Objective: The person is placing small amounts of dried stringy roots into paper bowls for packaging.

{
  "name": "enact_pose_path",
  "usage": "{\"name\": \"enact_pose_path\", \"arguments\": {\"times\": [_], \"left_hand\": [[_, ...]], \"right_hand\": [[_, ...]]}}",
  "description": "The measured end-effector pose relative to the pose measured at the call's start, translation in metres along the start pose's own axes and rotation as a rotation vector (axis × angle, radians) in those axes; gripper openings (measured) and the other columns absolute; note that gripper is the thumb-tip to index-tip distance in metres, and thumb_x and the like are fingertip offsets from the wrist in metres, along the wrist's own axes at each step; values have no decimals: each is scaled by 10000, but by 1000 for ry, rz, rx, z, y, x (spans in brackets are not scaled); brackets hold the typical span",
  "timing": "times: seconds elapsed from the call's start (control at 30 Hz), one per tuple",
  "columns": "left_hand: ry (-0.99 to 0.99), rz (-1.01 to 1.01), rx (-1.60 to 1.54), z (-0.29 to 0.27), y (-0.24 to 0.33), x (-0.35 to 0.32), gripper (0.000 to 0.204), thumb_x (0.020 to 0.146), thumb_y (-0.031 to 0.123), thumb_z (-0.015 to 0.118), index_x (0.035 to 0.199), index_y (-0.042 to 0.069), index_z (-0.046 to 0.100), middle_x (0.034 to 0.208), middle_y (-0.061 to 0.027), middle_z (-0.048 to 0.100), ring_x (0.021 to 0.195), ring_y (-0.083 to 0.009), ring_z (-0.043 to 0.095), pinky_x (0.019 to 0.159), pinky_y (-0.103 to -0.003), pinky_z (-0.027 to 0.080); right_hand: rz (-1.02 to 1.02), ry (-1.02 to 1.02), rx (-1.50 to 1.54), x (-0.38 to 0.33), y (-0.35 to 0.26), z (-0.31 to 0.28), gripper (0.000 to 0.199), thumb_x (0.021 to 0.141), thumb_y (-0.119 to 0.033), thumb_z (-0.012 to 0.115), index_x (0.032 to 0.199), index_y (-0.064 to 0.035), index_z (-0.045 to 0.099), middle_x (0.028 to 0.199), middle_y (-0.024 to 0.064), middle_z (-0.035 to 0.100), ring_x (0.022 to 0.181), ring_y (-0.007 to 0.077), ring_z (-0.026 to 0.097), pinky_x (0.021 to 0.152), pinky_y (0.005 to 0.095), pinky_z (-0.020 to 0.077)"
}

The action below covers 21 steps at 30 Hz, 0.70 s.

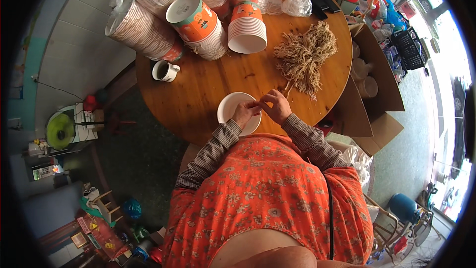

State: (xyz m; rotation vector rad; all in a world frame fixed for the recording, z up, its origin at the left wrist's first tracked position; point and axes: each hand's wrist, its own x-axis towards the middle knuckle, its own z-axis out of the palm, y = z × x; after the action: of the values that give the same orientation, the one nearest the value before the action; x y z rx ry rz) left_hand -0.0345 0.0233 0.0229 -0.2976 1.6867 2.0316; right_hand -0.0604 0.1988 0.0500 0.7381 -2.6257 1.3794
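My left hand point(245, 113) and my right hand point(276, 105) meet fingertip to fingertip near the front edge of the round wooden table. Both are closed in a pinch, and whatever lies between the fingertips is too small to make out. Under my left hand stands a white paper bowl point(226, 110), its mouth facing up and partly covered by that hand. Beyond my right hand lies a loose bundle of tan twine point(310, 54). A thin strand or stick-like piece point(288, 89) reaches from the bundle toward my right hand.
Stacked paper bowls, orange-printed point(194, 20) and white-rimmed point(247, 34), crowd the far side beside bagged stacks point(141, 30). A mug point(165, 71) sits at the table's left, crumpled clear plastic point(285, 0) at the back. An open cardboard box point(379, 64) adjoins the right edge.
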Motion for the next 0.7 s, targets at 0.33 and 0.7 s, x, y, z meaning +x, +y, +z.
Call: {"name": "enact_pose_path", "arguments": {"times": [0.33,0.7], "left_hand": [[35,-9,-109,-1,4,-4,206,874,192,606,949,6,652,815,-13,635,733,-77,575,686,-214,469],[170,47,112,6,-1,-4,141,858,143,618,905,11,639,733,11,605,626,-60,529,588,-199,445]], "right_hand": [[632,-144,619,-8,7,8,246,815,-204,660,922,16,683,775,88,683,688,128,632,615,255,507],[383,9,228,-18,-8,14,171,803,-169,652,887,-21,639,764,123,657,685,210,641,641,310,512]]}}
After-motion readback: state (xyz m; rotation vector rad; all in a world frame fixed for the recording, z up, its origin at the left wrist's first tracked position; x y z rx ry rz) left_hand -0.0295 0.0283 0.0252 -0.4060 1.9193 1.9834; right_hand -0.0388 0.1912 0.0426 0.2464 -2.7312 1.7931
